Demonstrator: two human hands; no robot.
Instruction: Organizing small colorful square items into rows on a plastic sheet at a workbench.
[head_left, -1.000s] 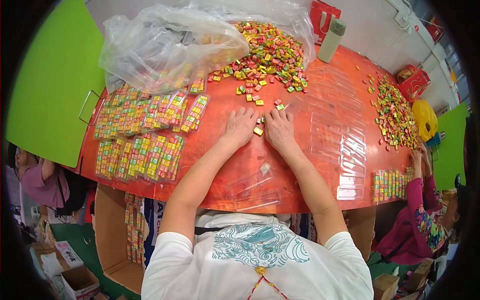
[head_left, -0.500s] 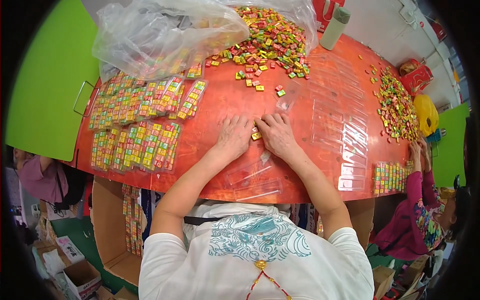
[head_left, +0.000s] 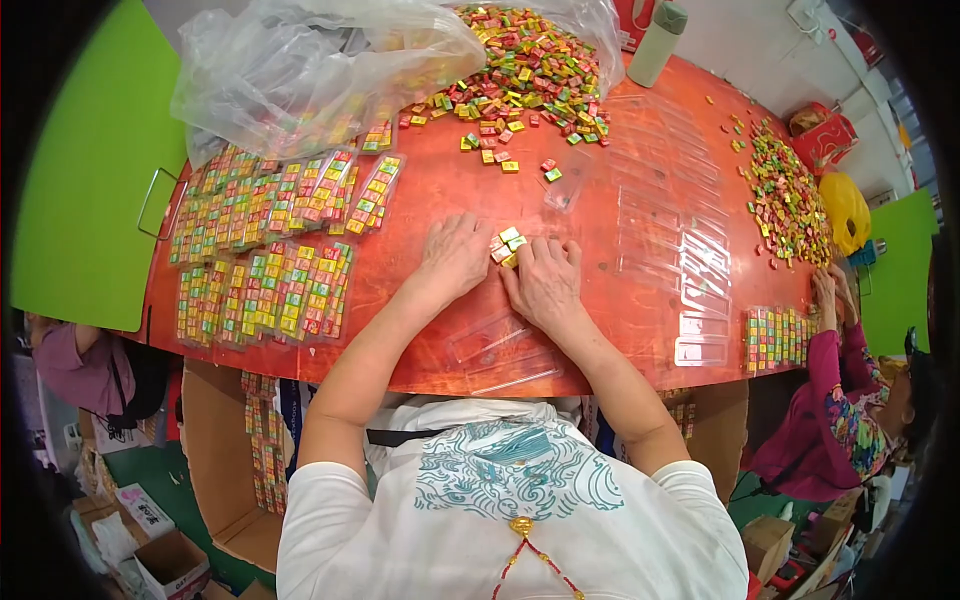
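Note:
A small cluster of wrapped blocks [head_left: 508,241], yellow, green and pale, lies on the red table between my hands. They look like little foil-wrapped sweets. My left hand [head_left: 455,252] is curled against the cluster's left side, its fingertips partly hidden. From the right, my right hand [head_left: 548,284] closes thumb and fingers around the cluster's near edge. A clear plastic tray [head_left: 567,184] lies just beyond the right hand, two loose blocks near its left side. More clear trays [head_left: 492,340] rest between my forearms, near the table edge.
A large heap of blocks [head_left: 535,75] spills out beside a clear plastic bag [head_left: 320,75]. Filled trays [head_left: 265,290] are stacked on the left. Clear trays [head_left: 700,250] line the right, with a bottle [head_left: 658,45] behind. A co-worker's hands [head_left: 832,293] are at the far right.
My hands have drawn slightly apart, and more of the small blocks show between them. The whole view has shifted a little.

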